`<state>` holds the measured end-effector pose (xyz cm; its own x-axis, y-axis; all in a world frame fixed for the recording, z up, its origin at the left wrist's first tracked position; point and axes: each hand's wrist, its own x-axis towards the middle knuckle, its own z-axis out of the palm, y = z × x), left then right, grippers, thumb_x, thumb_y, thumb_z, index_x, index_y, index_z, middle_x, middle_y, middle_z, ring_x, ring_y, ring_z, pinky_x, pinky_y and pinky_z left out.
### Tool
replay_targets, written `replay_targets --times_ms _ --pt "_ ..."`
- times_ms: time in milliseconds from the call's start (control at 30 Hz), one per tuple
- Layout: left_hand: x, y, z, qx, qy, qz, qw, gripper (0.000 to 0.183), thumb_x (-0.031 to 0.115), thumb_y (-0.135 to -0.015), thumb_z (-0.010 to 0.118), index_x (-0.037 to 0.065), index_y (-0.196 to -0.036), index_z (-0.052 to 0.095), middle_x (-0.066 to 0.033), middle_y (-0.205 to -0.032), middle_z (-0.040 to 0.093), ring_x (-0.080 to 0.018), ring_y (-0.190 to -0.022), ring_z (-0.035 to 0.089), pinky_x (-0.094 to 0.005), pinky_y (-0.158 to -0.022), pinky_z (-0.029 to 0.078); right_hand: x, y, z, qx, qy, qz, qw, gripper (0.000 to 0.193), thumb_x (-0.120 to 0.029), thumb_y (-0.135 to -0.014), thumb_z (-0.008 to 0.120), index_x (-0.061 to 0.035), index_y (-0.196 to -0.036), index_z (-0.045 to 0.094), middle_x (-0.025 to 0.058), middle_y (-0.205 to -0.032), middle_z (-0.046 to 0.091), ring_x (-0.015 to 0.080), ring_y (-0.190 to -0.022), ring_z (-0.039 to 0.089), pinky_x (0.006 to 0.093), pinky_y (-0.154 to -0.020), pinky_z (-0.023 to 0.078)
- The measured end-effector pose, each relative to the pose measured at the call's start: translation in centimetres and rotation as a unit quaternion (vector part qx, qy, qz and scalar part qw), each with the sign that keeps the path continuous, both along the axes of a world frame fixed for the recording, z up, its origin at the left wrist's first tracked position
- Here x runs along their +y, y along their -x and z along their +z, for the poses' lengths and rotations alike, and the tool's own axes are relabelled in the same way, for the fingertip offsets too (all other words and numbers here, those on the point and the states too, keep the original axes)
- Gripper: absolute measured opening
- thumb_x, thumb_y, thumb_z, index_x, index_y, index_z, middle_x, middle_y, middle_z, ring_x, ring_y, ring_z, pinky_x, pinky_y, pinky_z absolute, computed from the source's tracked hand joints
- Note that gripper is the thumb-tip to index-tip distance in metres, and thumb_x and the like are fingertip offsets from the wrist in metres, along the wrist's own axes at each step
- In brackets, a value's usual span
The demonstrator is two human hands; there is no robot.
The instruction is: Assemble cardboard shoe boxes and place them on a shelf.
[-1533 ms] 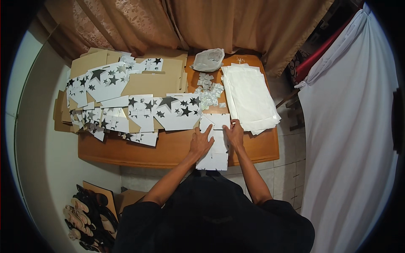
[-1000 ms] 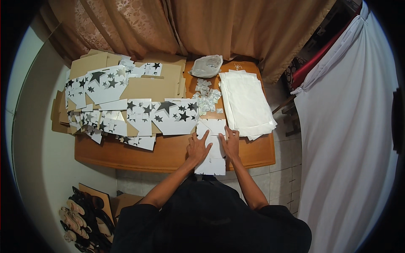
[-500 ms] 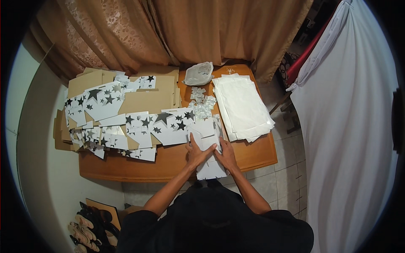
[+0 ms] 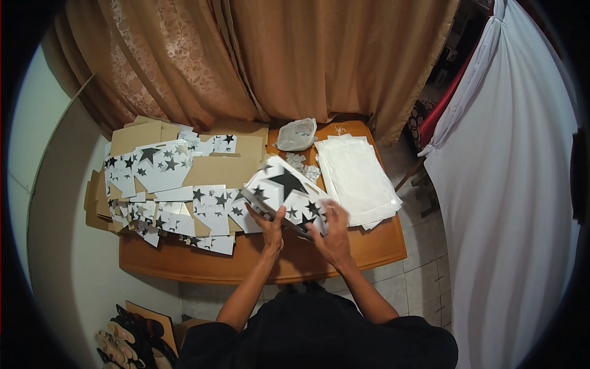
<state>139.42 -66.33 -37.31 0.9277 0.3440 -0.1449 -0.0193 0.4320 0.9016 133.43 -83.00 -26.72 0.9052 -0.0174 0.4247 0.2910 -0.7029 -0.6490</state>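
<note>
A white cardboard box (image 4: 276, 187) printed with black and grey stars is held tilted above the table, its large starred face upward. My left hand (image 4: 270, 232) grips its near left side, thumb up against the edge and fingers reaching underneath. At the box's right end is my right hand (image 4: 336, 237), thumb by the near edge and fingers bent over the end, blurred by motion. Under and beside the box lie small clear packets (image 4: 311, 173), partly hidden by it. To the left are several flat starred cardboard pieces (image 4: 161, 175).
Brown cardboard sheets (image 4: 215, 169) lie among the starred pieces on the wooden table (image 4: 178, 262). A stack of white sheets (image 4: 359, 178) lies at the right, with a plastic bag (image 4: 296, 134) behind the packets. Brown curtains (image 4: 332, 61) hang behind; a white cloth (image 4: 498, 184) hangs right.
The box has been lifted and turned, so its starred face now shows instead of plain white flaps. My right hand has shifted to its right end, my left hand to its left side.
</note>
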Motion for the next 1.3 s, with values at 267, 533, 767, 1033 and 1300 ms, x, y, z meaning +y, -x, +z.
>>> replay_targets --times_ms 267,533,767,1033,1300 --pt "1.9 -1.8 -6.5 -0.195 0.221 -0.159 0.942 0.069 0.022 -0.084 0.076 0.010 -0.144 0.046 -0.0025 -0.129 0.056 -0.0212 -0.121 0.054 -0.0380 -0.107 0.043 -4.0 -2.0 -2.2 0.211 -0.497 0.050 0.840 0.119 -0.023 -0.082 0.086 -0.0129 -0.162 -0.002 0.0224 -0.154 0.032 0.0337 -0.135 0.044 0.0451 -0.110 0.042" --pt "4.5 -0.3 -0.8 -0.169 0.066 -0.127 0.975 0.083 0.016 -0.078 0.080 0.009 -0.148 0.036 -0.0056 -0.141 0.045 -0.0236 -0.130 0.043 -0.0400 -0.112 0.034 -6.5 -2.0 -3.6 0.103 -0.353 0.114 0.923 0.081 -0.007 -0.085 0.081 -0.0099 -0.149 0.030 0.0123 -0.128 0.054 0.0201 -0.116 0.058 0.0324 -0.093 0.053" --pt "9.4 2.8 0.6 -0.076 -0.116 -0.094 0.986 0.096 0.024 -0.080 0.087 0.005 -0.156 0.031 -0.0172 -0.151 0.041 -0.0278 -0.138 0.042 -0.0450 -0.106 0.045 -9.8 0.4 -6.4 0.207 -0.245 0.100 0.942 0.076 -0.011 -0.082 0.085 -0.0112 -0.141 0.037 0.0138 -0.113 0.061 0.0170 -0.092 0.066 0.0290 -0.075 0.056" --pt "10.1 6.4 -4.7 0.026 -0.307 -0.215 0.927 0.078 0.014 -0.087 0.081 0.002 -0.152 0.040 -0.0185 -0.141 0.051 -0.0257 -0.125 0.056 -0.0357 -0.101 0.051 -9.6 3.8 -15.0 0.199 -0.170 0.070 0.963 0.078 -0.017 -0.076 0.089 -0.0077 -0.136 0.042 0.0132 -0.133 0.051 0.0247 -0.109 0.063 0.0349 -0.079 0.056" --pt "9.8 7.3 -7.0 0.035 -0.247 -0.237 0.939 0.089 0.024 -0.084 0.084 0.006 -0.155 0.034 -0.0174 -0.140 0.050 -0.0263 -0.125 0.055 -0.0380 -0.097 0.051 -8.6 4.4 -17.1 0.138 -0.184 0.056 0.972 0.118 -0.012 -0.065 0.094 -0.0116 -0.159 0.021 0.0181 -0.151 0.036 0.0345 -0.135 0.044 0.0457 -0.107 0.046"
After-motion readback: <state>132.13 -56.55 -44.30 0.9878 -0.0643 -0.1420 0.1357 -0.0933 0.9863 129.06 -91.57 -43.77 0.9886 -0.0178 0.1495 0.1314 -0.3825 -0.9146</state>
